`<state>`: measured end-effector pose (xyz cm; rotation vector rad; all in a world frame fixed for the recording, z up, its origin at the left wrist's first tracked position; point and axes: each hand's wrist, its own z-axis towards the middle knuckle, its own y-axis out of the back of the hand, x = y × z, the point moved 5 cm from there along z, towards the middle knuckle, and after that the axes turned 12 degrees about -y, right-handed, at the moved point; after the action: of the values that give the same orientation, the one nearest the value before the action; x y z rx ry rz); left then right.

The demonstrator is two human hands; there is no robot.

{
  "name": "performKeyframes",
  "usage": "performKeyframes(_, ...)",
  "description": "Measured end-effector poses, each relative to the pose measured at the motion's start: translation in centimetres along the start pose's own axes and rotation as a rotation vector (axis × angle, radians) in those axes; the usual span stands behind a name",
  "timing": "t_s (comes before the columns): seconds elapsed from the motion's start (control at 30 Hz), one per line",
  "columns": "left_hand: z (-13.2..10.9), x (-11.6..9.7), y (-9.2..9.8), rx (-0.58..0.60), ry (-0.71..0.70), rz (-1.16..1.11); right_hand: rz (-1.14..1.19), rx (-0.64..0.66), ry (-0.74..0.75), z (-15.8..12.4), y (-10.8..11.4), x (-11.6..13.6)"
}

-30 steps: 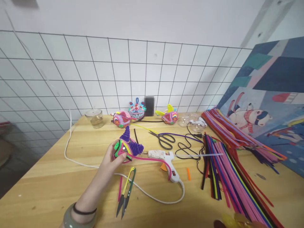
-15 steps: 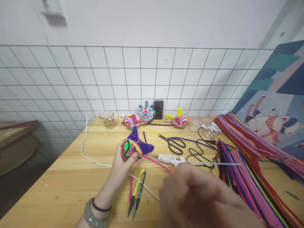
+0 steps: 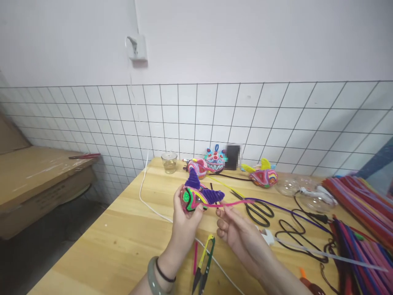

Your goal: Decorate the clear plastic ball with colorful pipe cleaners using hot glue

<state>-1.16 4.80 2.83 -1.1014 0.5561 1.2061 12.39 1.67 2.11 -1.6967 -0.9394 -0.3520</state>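
My left hand (image 3: 187,217) is closed around a fish-shaped craft (image 3: 192,198) covered in coloured pipe cleaners, with two purple fins standing out from it. Its thumb presses near a pink pipe cleaner (image 3: 236,203) that runs off the craft to the right. At that strand, my right hand (image 3: 239,233) has its fingers curled, the tips pinching it close to the craft. Below the hands lie yellow-and-green thread snips (image 3: 204,260) and a short pink pipe cleaner piece (image 3: 195,258). My right hand mostly hides a white glue gun (image 3: 267,235), whose glue stick sticks out behind.
Black scissors (image 3: 258,211) and a coiled dark cord (image 3: 294,235) lie right of the hands. Pipe cleaner bundles (image 3: 365,209) fill the right side. Along the back stand a glass cup (image 3: 169,163), finished crafts (image 3: 263,176) and clear plastic balls (image 3: 288,185). A white cable (image 3: 153,209) crosses the table.
My right hand has moved from close to the camera back to the craft and taken the pink pipe cleaner. The view has swung left; my left hand still holds the craft.
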Motion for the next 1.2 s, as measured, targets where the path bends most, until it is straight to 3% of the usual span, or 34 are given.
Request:
performKeyframes(0.27, 0.0, 0.4, 0.0, 0.017, 0.018, -0.01, -0.344, -0.131, 0.289, -0.2, 0.2, 1.1)
performKeyframes(0.43, 0.0, 0.9, 0.0, 0.021, 0.169, -0.104, -0.634, -0.173, 0.495, -0.7, -0.1, 1.7)
performKeyframes(0.6, -0.3, 1.5, -0.5, 0.026, 0.281, -0.293, -0.792, -0.163, 0.471, -0.4, -0.2, 1.5)
performKeyframes(0.77, -0.8, 1.5, -1.1, 0.087, 0.364, -0.372, -0.805, -0.169, 0.483, -0.2, 0.0, 1.5)
performKeyframes(1.07, -0.4, 1.9, -0.4, 0.057, 0.27, -0.229, -0.96, -0.199, 0.514, 0.0, 0.9, 1.2)
performKeyframes(1.2, 0.0, 1.5, -0.2, 0.036, 0.173, -0.072, -0.877, -0.183, 0.469, 0.3, 0.9, 1.3)
